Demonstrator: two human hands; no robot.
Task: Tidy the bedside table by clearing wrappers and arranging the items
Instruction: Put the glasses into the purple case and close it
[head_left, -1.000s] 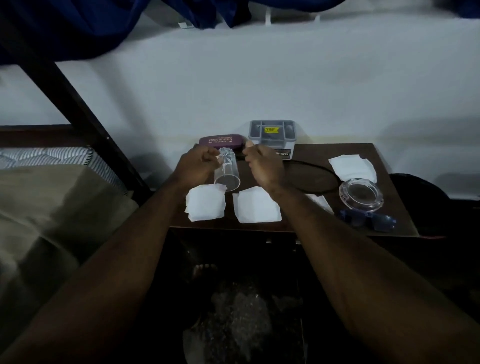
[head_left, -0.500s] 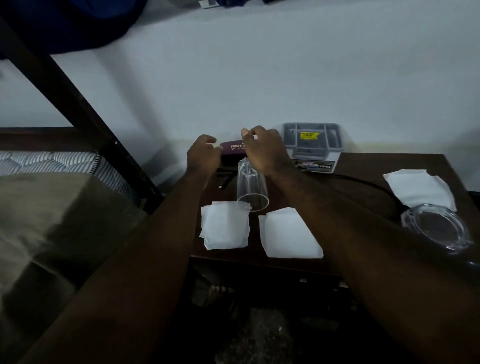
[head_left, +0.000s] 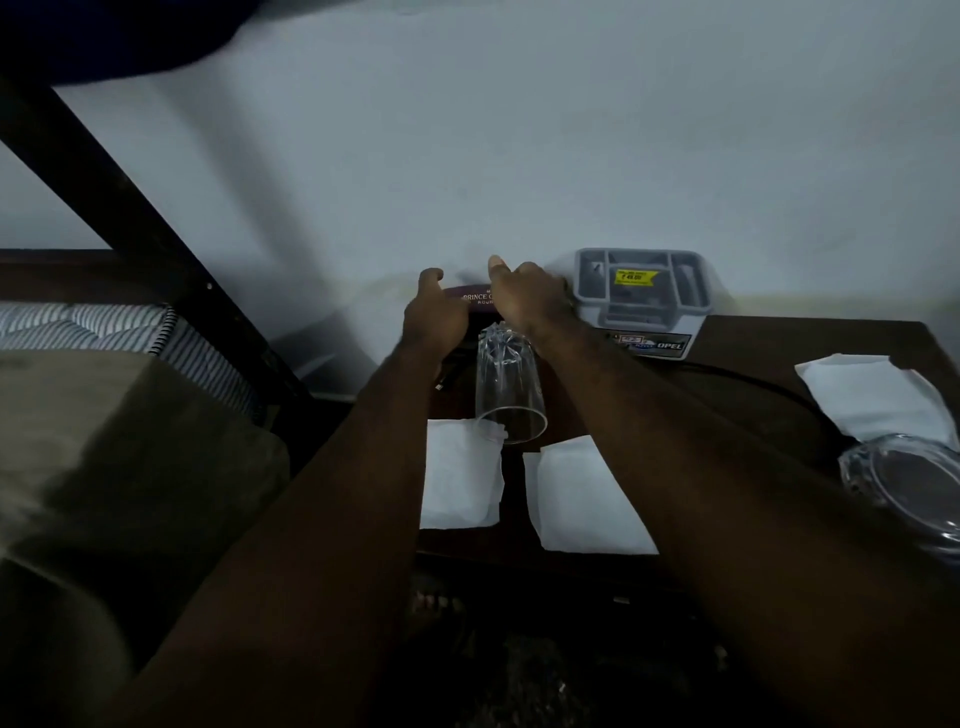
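Observation:
A maroon glasses case with white lettering lies at the back of the dark wooden bedside table, against the wall. My left hand curls round its left end and my right hand grips its right part, so most of the case is hidden. A clear drinking glass lies tilted just in front of my hands, mouth towards me, with neither hand on it. Its rim overlaps the corner of a white paper wrapper. A second white wrapper lies to the right of the first.
A grey compartment tray with a yellow sticker stands at the back, right of the case. A black cable runs across the table. At the right lie another white paper and a clear glass ashtray. A bed sits left.
My hands have let go of the glass and moved back onto the maroon case. The glass now lies in front of them. The view has shifted closer and leftward.

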